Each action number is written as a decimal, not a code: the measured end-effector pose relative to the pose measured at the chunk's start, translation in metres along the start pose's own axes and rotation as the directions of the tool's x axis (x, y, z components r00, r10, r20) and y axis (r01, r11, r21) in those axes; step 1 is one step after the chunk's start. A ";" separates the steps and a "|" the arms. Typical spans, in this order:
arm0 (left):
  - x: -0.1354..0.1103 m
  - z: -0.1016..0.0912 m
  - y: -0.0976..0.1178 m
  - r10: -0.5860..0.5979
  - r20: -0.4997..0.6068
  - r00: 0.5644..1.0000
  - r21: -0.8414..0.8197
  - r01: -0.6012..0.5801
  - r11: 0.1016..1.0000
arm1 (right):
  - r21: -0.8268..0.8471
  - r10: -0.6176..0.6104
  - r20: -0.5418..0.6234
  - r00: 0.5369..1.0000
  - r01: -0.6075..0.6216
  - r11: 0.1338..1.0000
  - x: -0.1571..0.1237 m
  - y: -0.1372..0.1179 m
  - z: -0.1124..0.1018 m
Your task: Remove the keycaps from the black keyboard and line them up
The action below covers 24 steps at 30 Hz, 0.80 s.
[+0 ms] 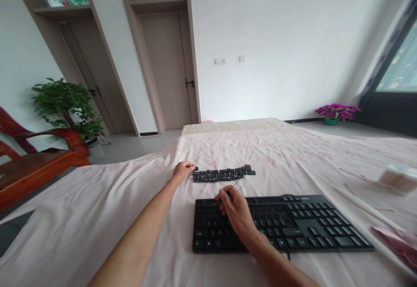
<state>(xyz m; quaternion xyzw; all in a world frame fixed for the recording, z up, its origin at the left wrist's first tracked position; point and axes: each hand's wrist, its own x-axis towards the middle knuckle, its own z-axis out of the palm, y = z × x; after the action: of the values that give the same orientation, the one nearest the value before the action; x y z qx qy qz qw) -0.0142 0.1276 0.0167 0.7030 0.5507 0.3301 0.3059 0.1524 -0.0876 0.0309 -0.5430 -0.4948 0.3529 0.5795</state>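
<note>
A black keyboard (302,226) lies on the pink cloth (97,217) in front of me, with many keys gone from its left part. My right hand (237,214) rests over that left part, closed on a thin wire keycap puller (235,188) that points down at the key bed. Beyond the keyboard sits a row of loose black keycaps (223,174). My left hand (183,169) is stretched out to the left end of that row, fingers curled together at the keycaps; what they pinch is too small to make out.
A round tub of cotton swabs (400,177) and thin sticks (365,204) lie at the right. A pink cloth piece (399,241) is near the right edge. A red wooden chair (35,156) and a potted plant (67,104) stand at the left.
</note>
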 end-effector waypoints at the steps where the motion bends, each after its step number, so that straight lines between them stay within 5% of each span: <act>1: 0.000 0.001 0.000 -0.001 0.004 1.000 0.009 0.001 1.000 | 0.000 0.003 0.002 1.000 -0.003 1.000 0.000 -0.001 0.000; 15: 0.004 0.004 -0.007 -0.017 -0.018 1.000 0.145 0.020 0.989 | -0.008 -0.024 -0.025 0.999 0.023 1.000 -0.001 -0.001 -0.001; 24: -0.045 -0.015 0.009 0.027 -0.168 0.985 0.118 -0.007 0.993 | -0.003 -0.183 0.072 0.981 0.183 0.983 -0.015 -0.010 -0.007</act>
<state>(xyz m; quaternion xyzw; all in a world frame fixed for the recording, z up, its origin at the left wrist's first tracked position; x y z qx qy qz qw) -0.0290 0.0832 0.0272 0.6939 0.5870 0.3582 0.2134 0.1541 -0.1049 0.0384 -0.4849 -0.5647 0.3150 0.5888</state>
